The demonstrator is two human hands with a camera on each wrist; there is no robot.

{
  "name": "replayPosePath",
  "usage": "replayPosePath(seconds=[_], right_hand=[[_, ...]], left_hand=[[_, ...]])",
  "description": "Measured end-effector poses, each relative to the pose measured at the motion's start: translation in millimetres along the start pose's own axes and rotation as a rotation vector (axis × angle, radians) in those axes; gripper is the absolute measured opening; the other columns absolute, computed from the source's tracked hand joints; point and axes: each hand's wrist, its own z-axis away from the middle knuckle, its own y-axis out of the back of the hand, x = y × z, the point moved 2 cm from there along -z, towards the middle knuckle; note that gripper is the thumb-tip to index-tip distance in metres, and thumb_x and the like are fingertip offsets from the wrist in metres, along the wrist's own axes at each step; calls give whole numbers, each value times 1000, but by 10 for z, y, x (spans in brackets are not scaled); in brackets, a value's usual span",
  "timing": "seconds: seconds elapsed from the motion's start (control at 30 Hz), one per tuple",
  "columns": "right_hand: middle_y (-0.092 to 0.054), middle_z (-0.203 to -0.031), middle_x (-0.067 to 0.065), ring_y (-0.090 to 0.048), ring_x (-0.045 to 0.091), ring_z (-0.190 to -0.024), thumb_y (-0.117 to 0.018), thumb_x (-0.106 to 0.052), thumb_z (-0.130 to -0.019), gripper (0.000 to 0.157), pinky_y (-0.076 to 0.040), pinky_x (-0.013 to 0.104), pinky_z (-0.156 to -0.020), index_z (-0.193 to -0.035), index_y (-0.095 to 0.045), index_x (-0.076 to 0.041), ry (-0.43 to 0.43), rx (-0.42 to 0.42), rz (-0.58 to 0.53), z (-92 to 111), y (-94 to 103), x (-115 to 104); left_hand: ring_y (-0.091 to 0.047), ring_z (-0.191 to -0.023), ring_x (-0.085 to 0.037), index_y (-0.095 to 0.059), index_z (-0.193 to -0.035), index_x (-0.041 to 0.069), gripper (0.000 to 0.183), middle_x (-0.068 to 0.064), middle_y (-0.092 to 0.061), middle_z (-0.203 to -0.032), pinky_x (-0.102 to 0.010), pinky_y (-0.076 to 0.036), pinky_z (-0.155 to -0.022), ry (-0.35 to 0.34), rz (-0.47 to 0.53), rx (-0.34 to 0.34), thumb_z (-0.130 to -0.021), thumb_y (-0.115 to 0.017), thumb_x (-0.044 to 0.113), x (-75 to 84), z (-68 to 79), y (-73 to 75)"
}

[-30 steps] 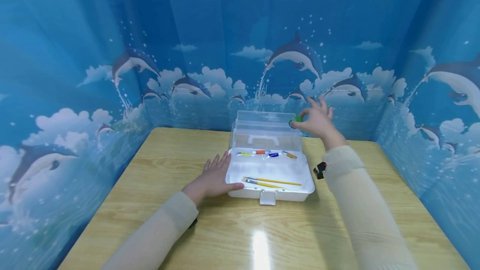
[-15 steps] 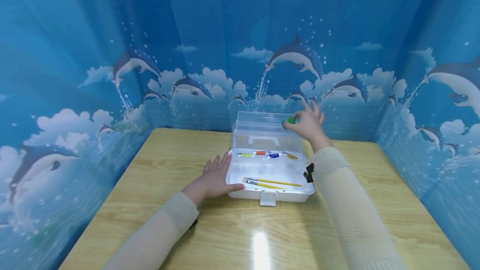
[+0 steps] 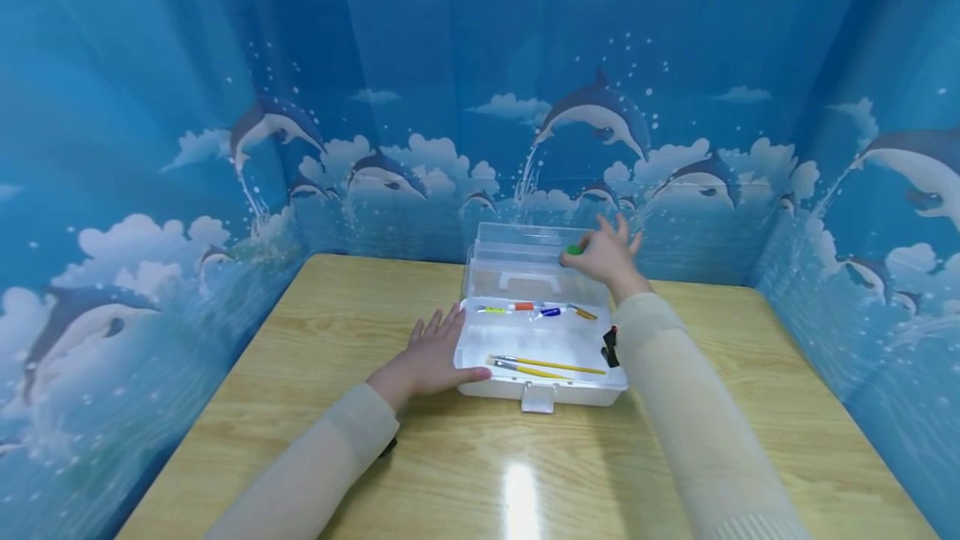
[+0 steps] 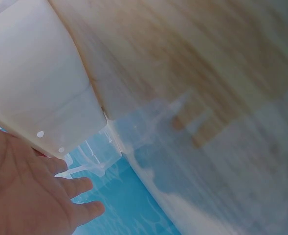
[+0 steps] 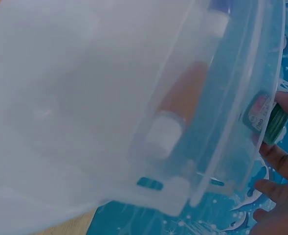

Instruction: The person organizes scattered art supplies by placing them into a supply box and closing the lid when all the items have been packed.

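An open white box (image 3: 540, 332) with a clear raised lid (image 3: 536, 282) stands on the table. My left hand (image 3: 431, 357) rests along its left side, fingers spread straight and thumb at the front corner; the left wrist view shows those fingers (image 4: 75, 186) beside the wall. Between thumb and index finger my right hand (image 3: 611, 255) pinches a small jar with a green ridged cap (image 5: 276, 125) and a printed label, at the lid's upper right. In the right wrist view part of the jar shows through the clear plastic. Whether it touches the lid, I cannot tell.
Two yellow-handled paintbrushes (image 3: 551, 366) lie along the box's front. Toward its back are a yellow-labelled item (image 3: 495, 310), an orange-banded one (image 3: 523, 306), a blue-banded one (image 3: 551, 312) and a brown-tipped tool (image 3: 585, 314). A dolphin-print curtain (image 3: 420, 107) rises behind the wooden table (image 3: 337, 323).
With the small jar pinched in it, my right hand has moved left and slightly down, toward the lid's upper edge. The left hand has stayed against the box.
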Motion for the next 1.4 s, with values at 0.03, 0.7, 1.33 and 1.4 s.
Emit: replayPosePath(seconds=[0.03,0.7,1.33,1.4], right_hand=[[-13,-166,18,12,44,-150,-72,-46,-86,42,16,72,-108,-97,-72,-6,-3,-4,5,-4,-9,1],[-12,-165,20,13,45,-150,-72,-50,-87,46,17,72,-108,-102,-73,-6,-13,-50,29,-3,-75,-40],[-11,-165,22,14,46,-149,-74,-51,-85,45,19,74,-105,-98,-74,-8,30,-39,77,144,258,-79],[-11,-165,22,14,47,-149,-73,-51,-86,44,20,74,-104,-99,-74,-8,37,-35,87,181,308,-76]], left_hand=[[-1,-152,-39,-1,-162,12,122,-8,1,-168,-58,1,-120,1,-1,-2,-79,-49,87,3,1,1],[0,-152,-38,-2,-162,10,120,-9,1,-168,-58,2,-120,6,-16,-7,-80,-50,85,-26,-33,-41],[1,-153,-37,-1,-162,12,120,-8,1,-168,-57,3,-120,21,-2,-4,-80,-51,85,-14,-26,-36],[0,-153,-38,-2,-162,12,120,-8,0,-168,-58,2,-120,21,4,-2,-80,-52,84,-8,-21,-29]])
